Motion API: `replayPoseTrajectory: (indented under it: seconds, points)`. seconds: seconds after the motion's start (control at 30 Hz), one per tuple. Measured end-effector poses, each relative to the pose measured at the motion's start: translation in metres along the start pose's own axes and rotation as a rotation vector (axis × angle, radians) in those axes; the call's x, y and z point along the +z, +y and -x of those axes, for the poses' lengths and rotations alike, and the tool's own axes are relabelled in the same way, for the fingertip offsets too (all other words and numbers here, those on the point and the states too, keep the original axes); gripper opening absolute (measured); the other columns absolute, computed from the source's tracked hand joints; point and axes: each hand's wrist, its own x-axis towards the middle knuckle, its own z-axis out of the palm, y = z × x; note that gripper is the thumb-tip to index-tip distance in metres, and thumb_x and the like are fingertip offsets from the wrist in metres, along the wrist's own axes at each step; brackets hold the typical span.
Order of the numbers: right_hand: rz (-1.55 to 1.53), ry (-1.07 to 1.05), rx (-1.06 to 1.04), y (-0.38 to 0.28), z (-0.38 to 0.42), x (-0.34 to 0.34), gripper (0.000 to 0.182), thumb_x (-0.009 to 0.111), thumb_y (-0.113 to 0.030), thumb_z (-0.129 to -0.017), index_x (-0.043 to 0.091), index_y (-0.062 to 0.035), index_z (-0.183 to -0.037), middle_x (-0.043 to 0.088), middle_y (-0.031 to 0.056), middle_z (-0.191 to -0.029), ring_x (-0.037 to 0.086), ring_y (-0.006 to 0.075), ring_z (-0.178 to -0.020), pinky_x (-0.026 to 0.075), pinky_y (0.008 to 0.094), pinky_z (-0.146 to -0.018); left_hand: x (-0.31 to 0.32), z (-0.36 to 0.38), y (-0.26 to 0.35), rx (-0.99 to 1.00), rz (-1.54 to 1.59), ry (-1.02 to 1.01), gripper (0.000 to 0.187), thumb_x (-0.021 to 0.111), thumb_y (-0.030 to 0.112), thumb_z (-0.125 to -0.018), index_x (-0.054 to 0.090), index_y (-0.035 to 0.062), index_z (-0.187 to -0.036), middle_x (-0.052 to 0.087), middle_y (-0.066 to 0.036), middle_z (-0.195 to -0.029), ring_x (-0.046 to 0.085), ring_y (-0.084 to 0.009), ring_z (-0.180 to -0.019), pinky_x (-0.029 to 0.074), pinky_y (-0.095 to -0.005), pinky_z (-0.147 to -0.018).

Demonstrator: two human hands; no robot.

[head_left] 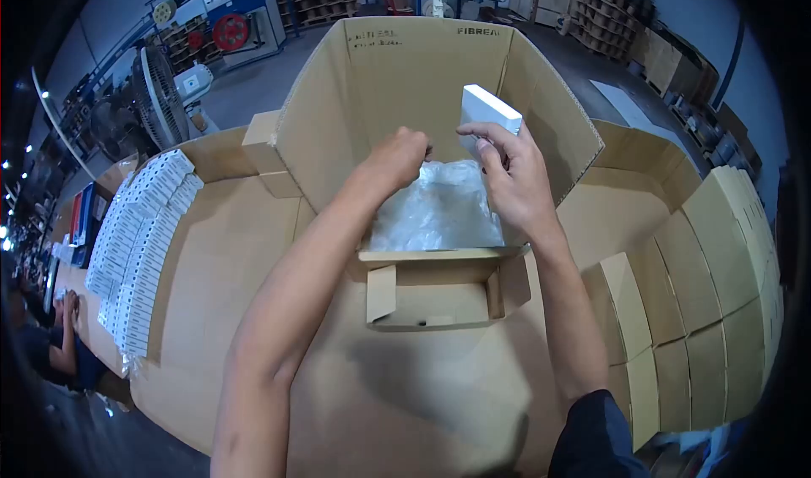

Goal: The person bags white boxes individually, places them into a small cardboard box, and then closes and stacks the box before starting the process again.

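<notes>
My right hand (514,174) pinches a white box (491,109) upright between thumb and fingers above the clear plastic bags (439,212), while my left hand (397,161) is curled over their far edge, though I can't tell whether it grips anything. Around the bags stands the tall carton (405,81), with an open small box (443,299) in front. If my pinch loosens, the white box could drop onto the bags; a snagging fingertip could drag several bags up together.

What the left hand (399,160) may touch is hidden; the right hand (513,174) covers part of the white box (492,108); handwriting (376,36) is too small to read.
</notes>
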Motion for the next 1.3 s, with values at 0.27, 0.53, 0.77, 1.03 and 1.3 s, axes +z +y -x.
replayPoseTrajectory:
  seconds: [0.27,0.53,0.77,1.03,1.3]
  points:
    - [-0.203,0.110,0.044,0.038,-0.019,0.002,0.035,0.049,-0.003,-0.100,0.071,-0.0085,-0.127,0.055,0.0113,-0.130,0.057,0.0225,-0.116,0.046,0.0347,-0.103,0.087,-0.071,-0.050,-0.034,-0.292,-0.223,0.028,0.061,0.004,-0.092,0.071,0.0027,-0.118,0.062,-0.022,-0.137,0.062,-0.0388,-0.125,0.053,-0.0470,-0.105]
    - [-0.316,0.051,0.140,0.057,-0.018,-0.001,0.035,0.051,-0.005,-0.100,0.072,-0.0092,-0.128,0.054,0.0074,-0.130,0.057,0.0161,-0.111,0.050,0.0297,-0.094,0.073,-0.086,-0.060,-0.181,-0.106,-0.196,0.032,0.065,0.008,-0.089,0.074,0.0070,-0.120,0.067,-0.026,-0.127,0.064,-0.0426,-0.122,0.054,-0.0465,-0.102]
    - [-0.133,0.150,0.191,0.059,-0.020,0.021,0.036,0.069,-0.012,-0.090,0.072,-0.0047,-0.125,0.058,0.0232,-0.130,0.067,0.0343,-0.115,0.051,0.0411,-0.102,0.017,-0.023,-0.019,-0.353,0.589,0.380,0.024,0.067,0.012,-0.093,0.075,0.0033,-0.113,0.077,-0.019,-0.094,0.076,-0.0262,-0.075,0.061,-0.0380,-0.078]
    - [-0.154,0.014,0.279,0.038,-0.037,0.030,0.071,0.088,-0.055,-0.074,0.075,0.0057,-0.107,0.074,0.0218,-0.104,0.071,0.0297,-0.103,0.054,0.0400,-0.091,-0.022,0.034,0.018,-0.198,0.825,0.470,0.022,0.067,0.014,-0.101,0.071,-0.0041,-0.113,0.069,-0.007,-0.089,0.067,-0.0116,-0.071,0.059,-0.0259,-0.064]
    - [-0.377,0.133,0.302,0.050,-0.032,0.028,0.026,0.070,-0.021,-0.097,0.075,0.0038,-0.103,0.076,0.0120,-0.090,0.069,0.0193,-0.085,0.052,0.0371,-0.080,-0.006,0.032,-0.004,-0.195,0.313,0.710,0.031,0.070,0.024,-0.097,0.070,-0.0051,-0.108,0.072,-0.017,-0.093,0.074,-0.0274,-0.092,0.058,-0.0383,-0.078]
